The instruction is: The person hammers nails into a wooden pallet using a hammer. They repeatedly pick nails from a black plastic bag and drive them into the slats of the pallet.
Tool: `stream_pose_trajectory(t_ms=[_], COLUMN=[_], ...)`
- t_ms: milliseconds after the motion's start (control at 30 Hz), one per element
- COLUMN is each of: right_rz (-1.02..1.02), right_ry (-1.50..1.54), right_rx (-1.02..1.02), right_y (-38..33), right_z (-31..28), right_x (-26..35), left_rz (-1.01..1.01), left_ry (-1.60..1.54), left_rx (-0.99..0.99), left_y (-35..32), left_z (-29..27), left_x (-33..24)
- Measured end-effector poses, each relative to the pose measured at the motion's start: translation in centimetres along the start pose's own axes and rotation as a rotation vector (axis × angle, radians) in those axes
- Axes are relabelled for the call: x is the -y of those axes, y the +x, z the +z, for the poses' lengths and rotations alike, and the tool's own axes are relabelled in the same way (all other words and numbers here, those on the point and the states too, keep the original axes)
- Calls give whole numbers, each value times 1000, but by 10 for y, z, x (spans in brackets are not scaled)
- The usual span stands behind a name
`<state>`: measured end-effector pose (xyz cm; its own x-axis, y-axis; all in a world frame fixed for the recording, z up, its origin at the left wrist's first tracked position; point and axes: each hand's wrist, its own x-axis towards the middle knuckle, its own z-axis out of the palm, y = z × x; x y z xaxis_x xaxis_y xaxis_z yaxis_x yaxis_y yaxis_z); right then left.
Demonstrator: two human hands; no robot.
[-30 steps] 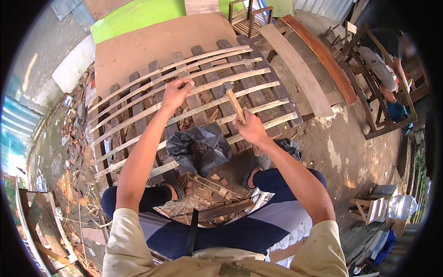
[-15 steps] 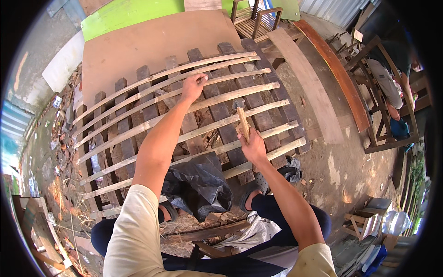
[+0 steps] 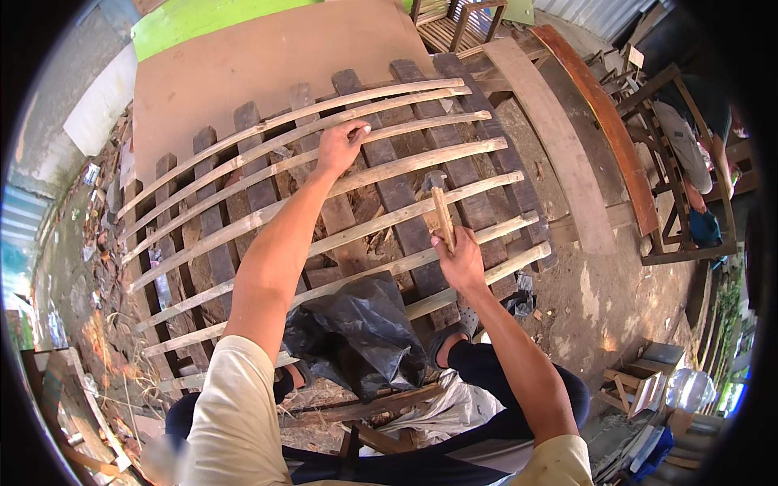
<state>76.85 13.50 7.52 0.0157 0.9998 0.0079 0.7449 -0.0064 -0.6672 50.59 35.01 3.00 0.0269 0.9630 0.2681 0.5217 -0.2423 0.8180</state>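
My right hand [image 3: 460, 257] is closed round the wooden handle of a hammer [image 3: 442, 212], its metal head raised above the slats. Over the third slat [image 3: 421, 128] from the far side, my left hand [image 3: 340, 147] pinches its fingertips together. Whatever those fingers may hold is too small to make out. Several pale, narrow wooden slats lie across dark wooden planks [image 3: 409, 231], forming a lattice in front of me. A crumpled black plastic bag [image 3: 365, 328] lies at its near edge, between my legs.
Behind the lattice lies a broad brown board [image 3: 267, 69] with a green panel [image 3: 194, 28] beyond. Long boards [image 3: 559, 146] stretch along the right. Farther right, another person [image 3: 689, 154] is beside a wooden frame [image 3: 660, 227]. A clear water bottle [image 3: 690, 390] sits at lower right.
The whole view has shifted slightly. My right hand and the hammer appear a little farther right, still over the slats. My left hand keeps its pinch near the same slat.
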Motion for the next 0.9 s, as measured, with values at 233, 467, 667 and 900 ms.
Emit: stream_pose_trajectory(t_ms=[233, 467, 667, 900], right_rz=[-22, 124, 45, -8], right_ry=[-20, 73, 57, -128], right_rx=[-6, -20, -2, 135], right_y=[-1, 16, 90, 136], right_z=[2, -12, -16, 19], right_x=[-8, 33, 90, 79], left_rz=[-71, 221, 187, 148], left_ry=[126, 101, 135, 189], left_rx=[79, -92, -44, 21], left_y=[0, 0, -1, -1], left_z=[0, 8, 5, 5], left_x=[-14, 8, -1, -8])
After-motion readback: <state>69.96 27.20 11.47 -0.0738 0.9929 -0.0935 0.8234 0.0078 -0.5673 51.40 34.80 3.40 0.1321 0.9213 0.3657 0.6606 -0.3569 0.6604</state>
